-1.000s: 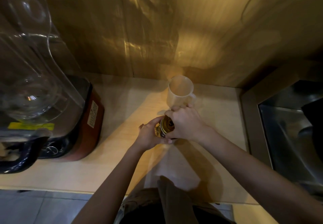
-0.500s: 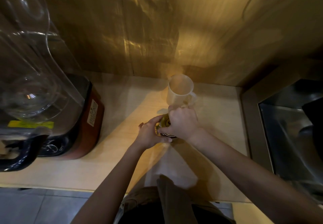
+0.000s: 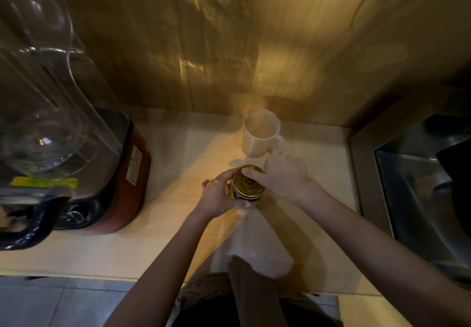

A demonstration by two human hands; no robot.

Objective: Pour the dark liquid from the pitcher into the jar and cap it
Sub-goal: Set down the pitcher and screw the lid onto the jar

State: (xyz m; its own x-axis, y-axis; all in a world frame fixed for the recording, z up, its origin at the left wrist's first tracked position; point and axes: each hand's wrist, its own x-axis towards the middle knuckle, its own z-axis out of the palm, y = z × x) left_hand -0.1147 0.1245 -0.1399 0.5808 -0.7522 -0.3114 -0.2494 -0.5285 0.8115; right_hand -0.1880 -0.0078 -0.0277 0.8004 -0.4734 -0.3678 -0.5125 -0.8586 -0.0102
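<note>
Slid right hand (image 3: 285, 175) off lid (image 3: 248, 182), fingertips now gripping its rim. Left hand (image 3: 219, 196) wrapped around jar (image 3: 233, 192) on counter (image 3: 163, 224); contents unclear. White pitcher (image 3: 260, 135) just behind.

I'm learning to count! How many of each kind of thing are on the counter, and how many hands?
Jars with a gold lid: 1
White pitchers: 1
Blenders: 1
Hands, left and right: 2
Total: 5
</note>
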